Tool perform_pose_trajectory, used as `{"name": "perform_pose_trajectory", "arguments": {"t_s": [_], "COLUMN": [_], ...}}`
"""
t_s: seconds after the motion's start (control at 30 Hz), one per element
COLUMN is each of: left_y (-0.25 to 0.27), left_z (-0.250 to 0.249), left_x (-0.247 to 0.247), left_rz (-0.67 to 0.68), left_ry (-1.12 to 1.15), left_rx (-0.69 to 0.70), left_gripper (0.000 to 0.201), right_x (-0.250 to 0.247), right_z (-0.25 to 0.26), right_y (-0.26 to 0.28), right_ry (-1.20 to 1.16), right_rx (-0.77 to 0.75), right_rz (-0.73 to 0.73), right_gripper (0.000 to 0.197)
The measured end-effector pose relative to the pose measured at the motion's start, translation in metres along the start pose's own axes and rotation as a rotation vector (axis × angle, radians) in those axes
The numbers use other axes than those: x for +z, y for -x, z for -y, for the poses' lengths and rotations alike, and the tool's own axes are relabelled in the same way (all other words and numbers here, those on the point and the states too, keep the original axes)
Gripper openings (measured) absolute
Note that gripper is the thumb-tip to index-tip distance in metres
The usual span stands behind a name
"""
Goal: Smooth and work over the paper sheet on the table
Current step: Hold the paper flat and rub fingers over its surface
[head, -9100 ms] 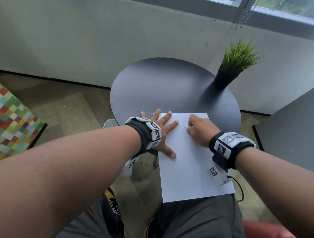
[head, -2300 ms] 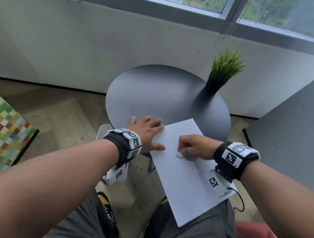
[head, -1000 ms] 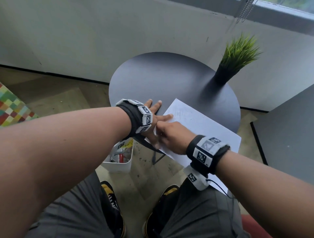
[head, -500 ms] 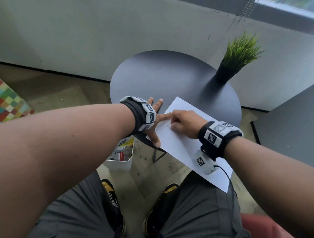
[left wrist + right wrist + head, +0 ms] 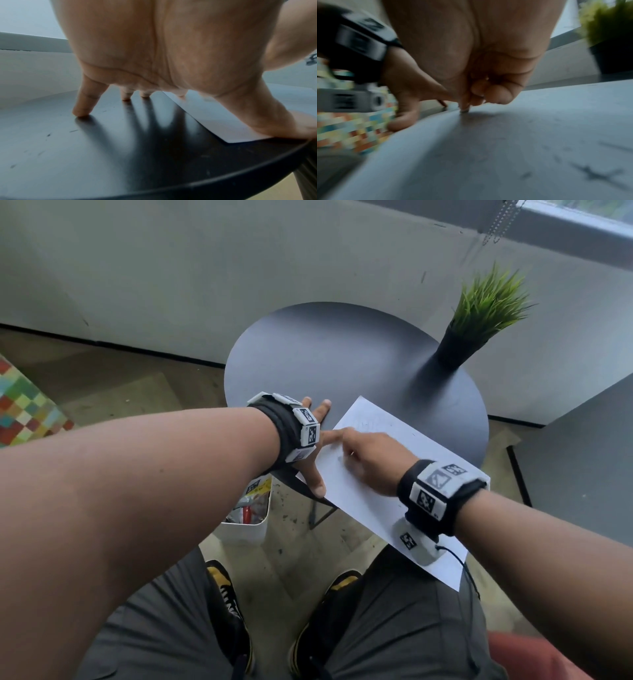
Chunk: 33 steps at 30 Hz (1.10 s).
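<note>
The paper sheet (image 5: 394, 474) lies slantwise on the near right part of the round dark table (image 5: 342, 354), and its near end juts out past the table's rim over the person's lap. The left hand (image 5: 317, 453) is spread, fingers straight, with the thumb and forefinger pressing the sheet's left edge close to the rim, while the other fingertips (image 5: 80, 112) stand on bare tabletop. The right hand (image 5: 371, 462) rests on the sheet with its fingers curled tight, pinching something small against the paper; the wrist view is too blurred to tell what it is. Faint marks show on the far half of the sheet. Most of the tabletop beyond the hands is open. A potted grass plant (image 5: 479, 320) stands at the far right rim, well apart from the sheet. A white bin (image 5: 246, 529) sits on the floor beneath the near left edge, and a pale wall runs behind.
</note>
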<state>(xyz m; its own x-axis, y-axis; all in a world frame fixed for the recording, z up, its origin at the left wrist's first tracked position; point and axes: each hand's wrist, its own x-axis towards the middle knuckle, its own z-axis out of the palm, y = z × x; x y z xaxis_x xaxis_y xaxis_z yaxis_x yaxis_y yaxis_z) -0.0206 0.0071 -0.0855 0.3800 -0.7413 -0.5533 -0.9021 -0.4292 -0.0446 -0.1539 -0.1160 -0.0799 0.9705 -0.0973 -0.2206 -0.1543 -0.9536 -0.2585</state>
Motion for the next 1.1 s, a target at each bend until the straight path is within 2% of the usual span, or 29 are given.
{"name": "perform_pose_trajectory", "arguments": {"t_s": [0.07, 0.13, 0.23, 0.27, 0.33, 0.4, 0.47, 0.5, 0.6, 0.63, 0.7, 0.77, 0.8, 0.87, 0.97, 1.0, 1.1], "left_y": [0.0, 0.0, 0.0, 0.0, -0.002, -0.003, -0.004, -0.004, -0.004, -0.005, -0.006, -0.006, -0.006, -0.007, -0.005, -0.005, -0.005], "left_z": [0.0, 0.0, 0.001, 0.001, 0.001, 0.0, 0.0, 0.0, 0.001, 0.002, 0.001, 0.001, 0.001, 0.001, 0.002, 0.003, 0.002], "left_x": [0.0, 0.0, 0.0, -0.001, -0.001, -0.002, -0.002, -0.001, 0.002, 0.003, 0.002, 0.0, 0.0, 0.002, 0.003, 0.003, 0.001], "left_rz": [0.007, 0.002, -0.017, -0.011, 0.002, 0.012, 0.011, 0.004, -0.015, -0.017, -0.006, 0.004, 0.006, -0.004, -0.015, -0.01, -0.008], "left_ry": [-0.012, -0.014, -0.014, -0.017, -0.019, -0.029, -0.044, -0.037, -0.035, -0.041, -0.041, -0.061, -0.06, -0.034, -0.04, -0.036, -0.035], "left_rx": [-0.001, 0.002, 0.009, 0.006, -0.001, -0.007, -0.008, -0.007, -0.011, -0.01, -0.005, -0.006, -0.005, -0.002, -0.001, 0.001, 0.006], "left_gripper": [0.134, 0.134, 0.132, 0.133, 0.134, 0.136, 0.137, 0.136, 0.136, 0.135, 0.136, 0.136, 0.137, 0.137, 0.135, 0.135, 0.136], "right_x": [-0.001, -0.008, -0.012, -0.009, 0.0, 0.004, -0.003, -0.007, -0.011, -0.006, 0.004, 0.005, 0.0, -0.012, -0.017, -0.012, 0.004], "right_z": [0.009, 0.0, -0.02, -0.02, -0.01, 0.005, 0.003, -0.003, -0.018, -0.014, 0.006, 0.021, 0.019, 0.001, -0.019, -0.017, 0.013], "right_y": [0.011, 0.008, -0.007, -0.007, 0.0, 0.013, 0.015, 0.01, -0.006, -0.005, 0.003, 0.016, 0.016, 0.005, -0.009, -0.008, 0.008], "right_ry": [-0.002, -0.011, -0.072, -0.054, -0.003, 0.014, -0.001, -0.003, -0.006, 0.02, 0.023, -0.013, -0.026, -0.046, -0.003, 0.039, 0.022], "right_rx": [-0.183, -0.18, 0.089, 0.121, 0.022, -0.147, -0.191, -0.137, 0.154, 0.173, 0.067, -0.096, -0.129, -0.047, 0.259, 0.26, -0.03], "right_rz": [0.172, 0.237, 0.032, -0.029, -0.02, 0.129, 0.219, 0.198, -0.001, -0.031, 0.024, 0.165, 0.211, 0.179, 0.01, -0.007, 0.112], "right_gripper": [0.003, 0.002, 0.007, 0.008, 0.005, 0.004, 0.007, 0.007, 0.01, 0.008, 0.005, 0.002, 0.004, 0.002, 0.007, 0.009, 0.006]}}
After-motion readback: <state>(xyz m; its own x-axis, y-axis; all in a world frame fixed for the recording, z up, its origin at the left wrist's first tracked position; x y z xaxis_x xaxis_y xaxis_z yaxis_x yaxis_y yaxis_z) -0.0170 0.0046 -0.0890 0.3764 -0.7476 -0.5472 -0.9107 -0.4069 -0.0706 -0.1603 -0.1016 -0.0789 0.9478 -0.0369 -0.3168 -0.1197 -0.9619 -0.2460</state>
